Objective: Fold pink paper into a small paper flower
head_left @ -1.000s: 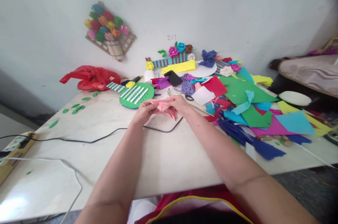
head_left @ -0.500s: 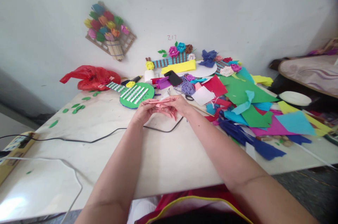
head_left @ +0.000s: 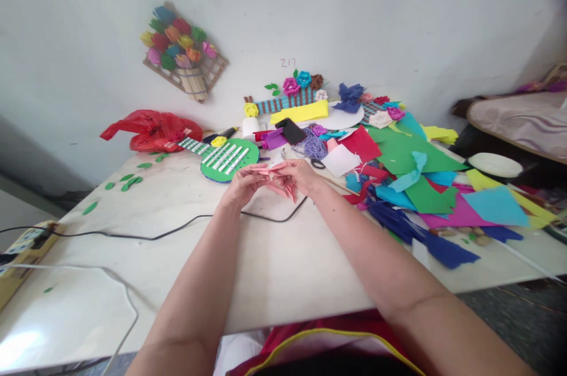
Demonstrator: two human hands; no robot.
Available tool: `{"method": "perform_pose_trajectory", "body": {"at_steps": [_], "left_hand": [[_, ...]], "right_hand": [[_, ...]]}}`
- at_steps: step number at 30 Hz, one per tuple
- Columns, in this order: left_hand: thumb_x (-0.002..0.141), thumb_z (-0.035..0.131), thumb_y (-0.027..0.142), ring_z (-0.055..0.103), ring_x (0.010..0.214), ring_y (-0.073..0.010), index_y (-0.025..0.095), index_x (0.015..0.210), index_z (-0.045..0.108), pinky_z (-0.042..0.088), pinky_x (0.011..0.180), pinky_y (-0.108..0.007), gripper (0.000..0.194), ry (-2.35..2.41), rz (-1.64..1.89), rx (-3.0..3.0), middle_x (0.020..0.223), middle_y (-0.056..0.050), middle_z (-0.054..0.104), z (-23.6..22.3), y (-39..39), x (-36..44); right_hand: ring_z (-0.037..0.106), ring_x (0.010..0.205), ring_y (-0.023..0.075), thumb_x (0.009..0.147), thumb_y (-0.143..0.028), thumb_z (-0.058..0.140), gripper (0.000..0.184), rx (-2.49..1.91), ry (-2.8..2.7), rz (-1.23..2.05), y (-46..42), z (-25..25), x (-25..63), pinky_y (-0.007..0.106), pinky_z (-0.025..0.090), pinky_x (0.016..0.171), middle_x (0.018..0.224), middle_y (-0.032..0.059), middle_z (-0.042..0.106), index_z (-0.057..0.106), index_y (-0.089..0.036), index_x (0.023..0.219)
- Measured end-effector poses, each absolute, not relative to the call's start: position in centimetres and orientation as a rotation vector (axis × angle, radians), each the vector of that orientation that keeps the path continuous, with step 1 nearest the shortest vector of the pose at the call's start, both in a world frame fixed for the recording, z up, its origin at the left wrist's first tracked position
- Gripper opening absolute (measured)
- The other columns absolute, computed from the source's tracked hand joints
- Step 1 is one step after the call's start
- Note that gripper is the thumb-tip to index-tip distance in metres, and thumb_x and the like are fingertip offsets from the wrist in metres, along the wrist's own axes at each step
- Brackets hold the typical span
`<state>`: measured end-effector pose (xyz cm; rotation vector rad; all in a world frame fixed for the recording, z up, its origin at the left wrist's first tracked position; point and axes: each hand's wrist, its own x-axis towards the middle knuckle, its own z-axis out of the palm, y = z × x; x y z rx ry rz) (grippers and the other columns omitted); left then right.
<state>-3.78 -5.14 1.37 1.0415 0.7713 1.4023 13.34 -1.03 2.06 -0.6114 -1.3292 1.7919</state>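
Observation:
Between both hands, raised a little over the table, is a strip of pink crepe paper [head_left: 281,189] with folded, loose ends hanging down. My left hand [head_left: 245,185] pinches one end of it, fingers closed. On the other side my right hand [head_left: 297,175] grips the paper with bent fingers, close to the left fingertips. Some of the paper is hidden by the fingers. Just behind the left hand lies a green guitar-shaped craft [head_left: 230,160] with white strips. Scissors [head_left: 317,164] with dark handles lie beyond the right hand.
Coloured paper sheets [head_left: 414,154] are heaped on the right. A black phone [head_left: 290,131] and purple yarn [head_left: 313,147] lie at the back. A black cable [head_left: 177,226] crosses the table [head_left: 283,281] to a power strip [head_left: 27,253]. At back left is a red plastic bag [head_left: 155,131].
My fingers have shifted slightly on the pink crepe paper, and a gap now shows between its upper and lower parts. Nothing on the table has moved.

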Motion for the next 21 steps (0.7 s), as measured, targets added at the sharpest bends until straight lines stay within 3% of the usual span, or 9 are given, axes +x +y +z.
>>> {"method": "perform_pose_trajectory", "body": {"at_steps": [11, 14, 17, 21], "left_hand": [[0.058, 0.077, 0.029, 0.059, 0.063, -0.0107, 0.014, 0.073, 0.069, 0.048, 0.067, -0.026, 0.022, 0.9, 1.447, 1.164, 0.071, -0.002, 0.067, 0.86, -4.71, -3.23], [0.056, 0.077, 0.027, 0.055, 0.057, -0.0083, 0.014, 0.07, 0.068, 0.047, 0.062, -0.023, 0.021, 0.938, 1.467, 1.13, 0.065, 0.0, 0.064, 0.75, -4.56, -3.43], [0.056, 0.077, 0.027, 0.052, 0.055, -0.0076, 0.014, 0.065, 0.067, 0.046, 0.06, -0.022, 0.019, 0.941, 1.462, 1.12, 0.061, 0.001, 0.061, 0.62, -4.48, -3.75], [0.057, 0.076, 0.028, 0.053, 0.057, -0.0089, 0.014, 0.068, 0.067, 0.047, 0.061, -0.023, 0.02, 0.954, 1.429, 1.124, 0.061, 0.0, 0.06, 0.45, -4.46, -4.06]], "right_hand": [[0.057, 0.045, 0.0094, 0.065, -0.006, 0.05, 0.018, -0.648, -1.188, 1.943, -1.06, 1.93, 12.83, 0.018, 0.048, 0.046, 0.059, 0.005, 0.066, 0.063, -0.008, 0.077], [0.059, 0.046, 0.011, 0.073, -0.016, 0.05, 0.015, -0.66, -1.229, 1.975, -0.92, 1.94, 12.89, 0.019, 0.048, 0.047, 0.06, 0.0067, 0.067, 0.062, -0.009, 0.077], [0.059, 0.047, 0.0128, 0.08, -0.037, 0.048, 0.032, -0.722, -1.252, 1.994, -0.69, 1.95, 13.2, 0.022, 0.049, 0.046, 0.06, 0.0093, 0.066, 0.062, -0.009, 0.076], [0.06, 0.049, 0.0129, 0.075, -0.045, 0.059, 0.034, -0.713, -1.36, 1.839, -0.66, 2.02, 13.67, 0.022, 0.048, 0.045, 0.066, 0.0077, 0.067, 0.061, -0.012, 0.083]]}}
